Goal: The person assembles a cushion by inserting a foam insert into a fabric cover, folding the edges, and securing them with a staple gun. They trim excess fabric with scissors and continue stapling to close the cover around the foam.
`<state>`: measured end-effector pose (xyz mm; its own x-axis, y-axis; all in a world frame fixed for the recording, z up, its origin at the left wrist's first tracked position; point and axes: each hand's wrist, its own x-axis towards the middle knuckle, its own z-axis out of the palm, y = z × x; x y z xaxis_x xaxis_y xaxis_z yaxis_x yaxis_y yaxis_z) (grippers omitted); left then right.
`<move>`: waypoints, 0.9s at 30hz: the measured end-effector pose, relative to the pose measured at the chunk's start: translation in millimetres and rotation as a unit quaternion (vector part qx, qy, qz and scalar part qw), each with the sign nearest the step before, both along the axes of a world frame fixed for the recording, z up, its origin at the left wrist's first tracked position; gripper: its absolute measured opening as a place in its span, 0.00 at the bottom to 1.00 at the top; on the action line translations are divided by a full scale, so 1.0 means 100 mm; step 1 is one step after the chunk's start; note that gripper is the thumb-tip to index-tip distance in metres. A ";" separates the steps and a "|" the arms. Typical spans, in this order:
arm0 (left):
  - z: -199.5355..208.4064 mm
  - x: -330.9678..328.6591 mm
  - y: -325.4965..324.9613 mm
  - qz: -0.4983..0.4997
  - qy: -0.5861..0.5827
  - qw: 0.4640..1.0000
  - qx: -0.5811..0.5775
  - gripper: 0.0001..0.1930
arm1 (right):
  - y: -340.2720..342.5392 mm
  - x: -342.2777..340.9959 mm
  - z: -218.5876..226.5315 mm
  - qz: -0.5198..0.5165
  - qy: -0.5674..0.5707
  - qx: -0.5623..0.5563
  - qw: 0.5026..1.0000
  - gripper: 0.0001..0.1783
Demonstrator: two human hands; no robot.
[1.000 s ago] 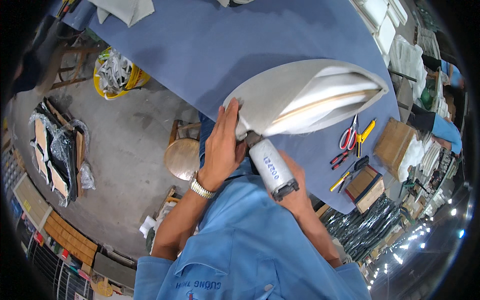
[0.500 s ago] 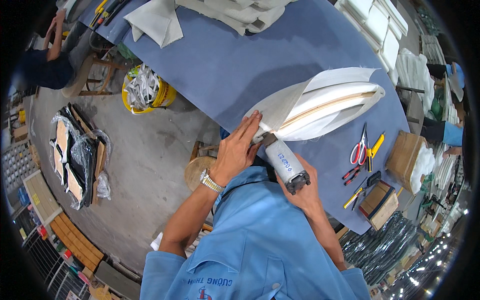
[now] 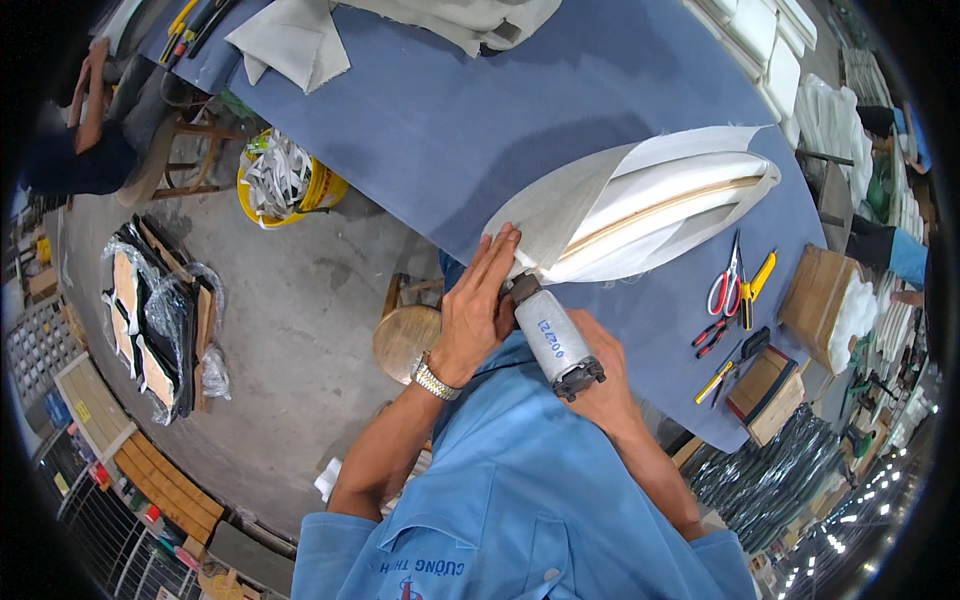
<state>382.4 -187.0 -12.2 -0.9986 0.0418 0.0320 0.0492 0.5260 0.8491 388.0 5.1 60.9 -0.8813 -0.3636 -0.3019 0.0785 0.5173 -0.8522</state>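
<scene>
So, one long padded piece (image 3: 670, 205) lies on the blue table (image 3: 450, 110), just past both hands, its long way running from near left to far right. The left hand (image 3: 476, 315) is nearer: straight fingers rest close together on the near left end, but I cannot tell if its thumb pinches. The right hand (image 3: 600, 375) grips one grey tool (image 3: 555, 345), fingers mostly hidden. Off right lie one pair of scissors (image 3: 733, 277) and one pair of red pliers (image 3: 712, 337).
</scene>
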 end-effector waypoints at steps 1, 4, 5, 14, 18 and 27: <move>0.00 0.00 -0.01 0.000 0.001 1.000 0.005 0.46 | -0.01 0.01 -0.02 -0.004 -0.007 -0.004 1.000 0.33; 0.01 -0.02 -0.04 -0.006 0.012 1.000 0.009 0.47 | -0.01 0.03 -0.08 -0.013 -0.015 -0.012 1.000 0.34; 0.02 -0.05 -0.06 -0.013 0.022 1.000 0.003 0.48 | 0.00 0.03 -0.10 -0.013 -0.009 -0.014 1.000 0.34; 0.10 -0.28 -0.13 -0.053 -0.004 0.996 -0.076 0.40 | 0.65 0.13 0.09 0.006 0.048 0.043 0.998 0.34; 0.82 -0.56 -0.58 -0.112 0.039 0.982 -0.145 0.36 | 1.10 0.24 -0.12 -0.059 0.085 0.210 0.972 0.34; 2.61 -1.12 -0.70 -0.174 0.112 0.940 -0.270 0.27 | 1.39 0.17 -1.38 -0.223 0.061 0.202 0.952 0.26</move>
